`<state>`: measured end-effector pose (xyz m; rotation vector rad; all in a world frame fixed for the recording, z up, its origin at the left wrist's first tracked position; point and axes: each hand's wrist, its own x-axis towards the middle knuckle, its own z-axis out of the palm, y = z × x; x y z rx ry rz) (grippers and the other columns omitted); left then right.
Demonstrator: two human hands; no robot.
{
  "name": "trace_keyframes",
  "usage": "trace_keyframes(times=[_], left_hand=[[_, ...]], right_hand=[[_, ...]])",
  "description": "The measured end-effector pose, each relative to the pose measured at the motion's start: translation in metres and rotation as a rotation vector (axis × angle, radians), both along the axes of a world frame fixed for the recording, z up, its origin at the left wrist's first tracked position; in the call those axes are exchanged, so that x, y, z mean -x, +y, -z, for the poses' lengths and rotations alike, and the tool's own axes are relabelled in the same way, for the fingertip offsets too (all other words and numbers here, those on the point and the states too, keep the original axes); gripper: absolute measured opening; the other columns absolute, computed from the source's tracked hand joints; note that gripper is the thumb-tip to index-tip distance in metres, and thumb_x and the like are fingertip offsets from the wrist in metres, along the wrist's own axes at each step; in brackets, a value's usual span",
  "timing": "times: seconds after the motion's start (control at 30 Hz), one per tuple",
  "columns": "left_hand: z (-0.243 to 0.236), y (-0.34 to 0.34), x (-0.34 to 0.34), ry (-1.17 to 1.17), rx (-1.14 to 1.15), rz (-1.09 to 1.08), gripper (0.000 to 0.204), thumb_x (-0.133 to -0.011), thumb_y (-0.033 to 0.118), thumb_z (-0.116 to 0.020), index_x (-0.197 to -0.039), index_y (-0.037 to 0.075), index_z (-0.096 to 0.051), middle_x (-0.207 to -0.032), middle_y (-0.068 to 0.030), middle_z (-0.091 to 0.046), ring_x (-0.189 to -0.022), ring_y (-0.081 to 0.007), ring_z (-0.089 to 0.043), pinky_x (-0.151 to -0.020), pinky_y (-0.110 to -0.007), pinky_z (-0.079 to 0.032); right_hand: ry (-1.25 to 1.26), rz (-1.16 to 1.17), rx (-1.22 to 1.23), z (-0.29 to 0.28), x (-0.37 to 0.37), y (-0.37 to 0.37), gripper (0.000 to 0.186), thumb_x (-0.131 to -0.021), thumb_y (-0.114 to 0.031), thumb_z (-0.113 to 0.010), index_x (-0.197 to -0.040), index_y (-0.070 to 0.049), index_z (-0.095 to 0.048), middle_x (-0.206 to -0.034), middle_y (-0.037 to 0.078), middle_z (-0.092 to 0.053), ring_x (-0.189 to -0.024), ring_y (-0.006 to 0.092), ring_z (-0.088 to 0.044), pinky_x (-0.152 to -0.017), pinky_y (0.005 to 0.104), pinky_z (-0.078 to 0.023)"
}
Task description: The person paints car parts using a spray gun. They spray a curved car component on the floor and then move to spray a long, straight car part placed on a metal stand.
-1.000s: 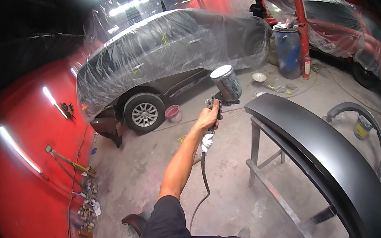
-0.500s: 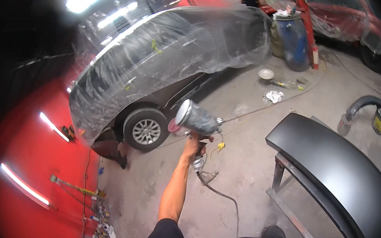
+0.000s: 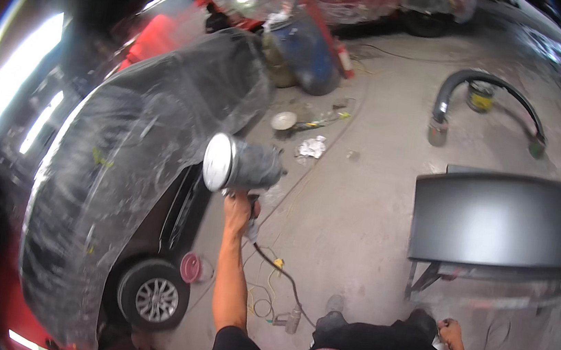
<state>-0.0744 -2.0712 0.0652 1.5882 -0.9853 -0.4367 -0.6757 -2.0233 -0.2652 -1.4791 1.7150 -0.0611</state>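
Observation:
My left hand [image 3: 237, 213] is wrapped round the handle of a paint spray gun [image 3: 248, 166], held out at arm's length. Its large grey cup with a pale round lid sits above my fist, and a dark air hose [image 3: 281, 270] runs down from the grip to the floor. My right hand [image 3: 451, 332] hangs low beside my body with its fingers curled; what they hold, if anything, I cannot make out. Right of the gun, a dark grey satin car panel [image 3: 503, 221] lies on a metal stand [image 3: 414, 280], apart from both hands.
A car under plastic sheeting [image 3: 142, 118] stands to the left, a pink bucket [image 3: 192, 268] near its wheel. Farther off are a blue barrel [image 3: 304, 57], crumpled paper [image 3: 312, 147] and a thick black hose [image 3: 475, 76] curving round a tin [image 3: 480, 97]. Cords cross the floor.
The view has turned to the right, so the car and barrel sit farther left. The spray gun has shifted left in the picture, still in my left hand. More of my right hand shows.

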Motion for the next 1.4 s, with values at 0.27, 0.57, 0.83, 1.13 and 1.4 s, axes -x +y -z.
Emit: trace_keyframes(times=[0.27, 0.57, 0.83, 1.13, 1.4], left_hand=[[0.060, -0.086, -0.012, 0.227, -0.049, 0.418, 0.072, -0.095, 0.063, -0.022, -0.095, 0.000, -0.058, -0.079, -0.0084, -0.065, -0.039, -0.0090, -0.045, -0.035, -0.025, -0.032], [0.114, -0.020, -0.041, 0.110, -0.184, 1.109, 0.031, -0.079, -0.001, -0.059, -0.110, 0.003, -0.059, -0.068, -0.0053, -0.057, -0.051, -0.0114, -0.053, -0.040, -0.029, -0.040], [0.093, -0.090, -0.020, 0.214, -0.307, 0.883, 0.056, -0.096, 0.053, -0.036, -0.089, 0.001, -0.055, -0.074, -0.0085, -0.061, -0.039, -0.0115, -0.047, -0.033, -0.027, -0.034], [0.122, -0.082, 0.015, 0.305, -0.147, 0.298, 0.058, -0.097, 0.053, -0.039, -0.094, -0.001, -0.056, -0.073, -0.0098, -0.064, -0.038, -0.0111, -0.045, -0.034, -0.027, -0.035], [0.133, 0.100, 0.072, 0.064, -0.387, 0.658, 0.052, -0.100, 0.037, -0.032, -0.077, -0.003, -0.056, -0.045, -0.0071, -0.052, -0.040, -0.0153, -0.053, -0.039, -0.028, -0.039]], right_hand=[[0.000, 0.231, -0.184, -0.063, -0.177, 0.158, 0.051, -0.084, -0.037, -0.062, -0.112, 0.007, -0.061, -0.106, 0.027, -0.064, -0.102, 0.0388, -0.062, -0.088, 0.0401, -0.048], [0.060, 0.420, -0.252, -0.109, -0.217, 0.198, 0.052, -0.083, -0.034, -0.065, -0.112, 0.008, -0.060, -0.103, 0.028, -0.065, -0.100, 0.0371, -0.064, -0.087, 0.0382, -0.049], [-0.008, 0.556, -0.122, -0.060, -0.234, 0.223, 0.050, -0.080, -0.037, -0.065, -0.109, 0.004, -0.063, -0.102, 0.025, -0.066, -0.096, 0.0350, -0.065, -0.085, 0.0382, -0.050], [-0.048, 0.643, -0.258, -0.080, -0.238, 0.274, 0.050, -0.081, -0.037, -0.064, -0.113, 0.002, -0.062, -0.103, 0.023, -0.066, -0.101, 0.0353, -0.063, -0.088, 0.0391, -0.048], [0.013, 0.457, -0.187, -0.009, -0.159, 0.264, 0.059, -0.080, -0.050, -0.060, -0.115, -0.003, -0.062, -0.113, 0.019, -0.064, -0.109, 0.0343, -0.059, -0.093, 0.0399, -0.046]])
